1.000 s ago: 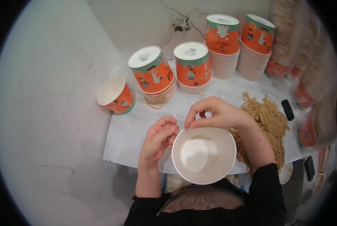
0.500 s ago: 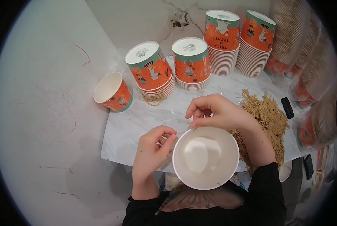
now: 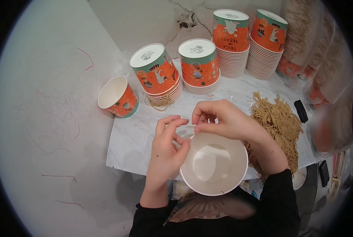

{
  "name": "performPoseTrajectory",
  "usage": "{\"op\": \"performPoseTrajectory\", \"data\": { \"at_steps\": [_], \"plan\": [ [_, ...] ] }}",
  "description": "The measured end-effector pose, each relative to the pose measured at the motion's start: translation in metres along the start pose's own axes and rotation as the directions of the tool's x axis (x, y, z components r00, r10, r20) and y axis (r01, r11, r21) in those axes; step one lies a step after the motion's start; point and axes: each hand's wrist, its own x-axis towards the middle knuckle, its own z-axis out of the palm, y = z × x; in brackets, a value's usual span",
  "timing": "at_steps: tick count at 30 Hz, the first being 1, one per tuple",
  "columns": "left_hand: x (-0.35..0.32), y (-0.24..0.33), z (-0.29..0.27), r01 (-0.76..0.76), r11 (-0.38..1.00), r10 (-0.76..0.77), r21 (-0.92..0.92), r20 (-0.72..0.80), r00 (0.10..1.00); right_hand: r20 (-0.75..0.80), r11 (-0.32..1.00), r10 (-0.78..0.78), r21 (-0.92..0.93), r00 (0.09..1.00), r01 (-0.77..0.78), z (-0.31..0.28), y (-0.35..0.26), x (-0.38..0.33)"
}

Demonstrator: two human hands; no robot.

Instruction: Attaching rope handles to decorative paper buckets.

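A white-lined paper tub (image 3: pixel 212 179) is in front of me with its mouth toward me, overlapping the near edge of the table. At its far rim my right hand (image 3: pixel 224 120) pinches a thin tan cord (image 3: pixel 191 126), of which only a short end shows. My left hand (image 3: pixel 164 148) is beside the rim on the left, fingers apart, with its thumb close to the rim. Whether the thumb touches the rim I cannot tell. A small bit of tan cord pokes out at the tub's near rim. Right of the tub lies a heap of tan cords (image 3: pixel 277 130), partly behind my right forearm.
Upside-down stacks of orange and green tubs (image 3: pixel 200 71) line the back of the marbled table (image 3: pixel 125 146). A single tub (image 3: pixel 123 100) leans at the left edge. A black object (image 3: pixel 301 111) lies beyond the cords. Bagged tubs (image 3: pixel 326 83) crowd the right side.
My left hand has let go of the cord's end, spread its fingers and moved slightly up and right. The right hand keeps its pinch. The tub has shifted a little left.
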Motion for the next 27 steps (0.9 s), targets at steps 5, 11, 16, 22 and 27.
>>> {"op": "performPoseTrajectory", "data": {
  "at_steps": [5, 11, 16, 22, 27],
  "plan": [
    [0.0, -0.005, -0.004, -0.115, 0.929, 0.137, 0.351, -0.037, 0.99, -0.052, 0.999, 0.011, 0.034, 0.999, -0.01, 0.0, -0.002, 0.0],
    [0.007, 0.004, -0.001, -0.139, 0.92, 0.182, 0.366, -0.087, 0.979, -0.056, 1.0, 0.005, -0.011, 0.998, -0.006, 0.003, 0.003, 0.003],
    [0.011, 0.011, 0.004, -0.023, 0.98, 0.04, 0.198, -0.082, 0.996, -0.081, 0.992, -0.002, -0.127, 0.997, -0.008, 0.006, 0.008, 0.005],
    [0.013, -0.013, -0.001, 0.091, 0.995, -0.092, -0.032, -0.05, 0.994, -0.017, 0.998, -0.051, -0.047, 0.999, 0.051, 0.004, 0.007, 0.005],
    [0.017, -0.009, 0.002, 0.124, 0.977, -0.134, -0.171, -0.044, 0.99, 0.013, 0.992, -0.07, -0.105, 0.997, 0.071, 0.002, 0.009, 0.006]
  ]
}}
